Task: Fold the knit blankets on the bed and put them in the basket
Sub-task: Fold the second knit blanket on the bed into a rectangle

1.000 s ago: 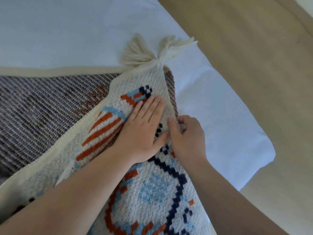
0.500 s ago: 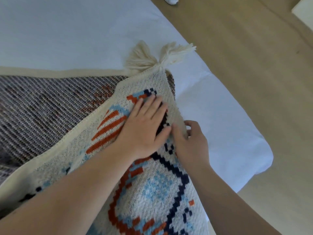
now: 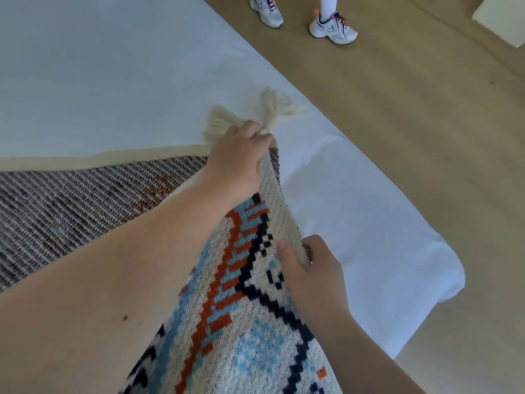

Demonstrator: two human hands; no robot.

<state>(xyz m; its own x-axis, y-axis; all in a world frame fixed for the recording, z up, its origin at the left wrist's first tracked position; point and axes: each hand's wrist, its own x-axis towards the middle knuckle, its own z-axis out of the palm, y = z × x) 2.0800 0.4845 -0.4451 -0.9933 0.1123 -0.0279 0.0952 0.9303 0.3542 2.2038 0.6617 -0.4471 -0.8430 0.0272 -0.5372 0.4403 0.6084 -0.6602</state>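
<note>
folding blanket (image 3: 250, 322) on bed (image 3: 119, 81), first fold only. left hand (image 3: 240, 160) closed on corner by tassels (image 3: 272, 109), lifting it. right hand (image 3: 309, 275) pinches blanket edge lower down. one part lies flat, back side up. basket not in view. left to do, looks like: more folds, then into basket. shoes (image 3: 332, 27) on floor (image 3: 397, 109).
</note>
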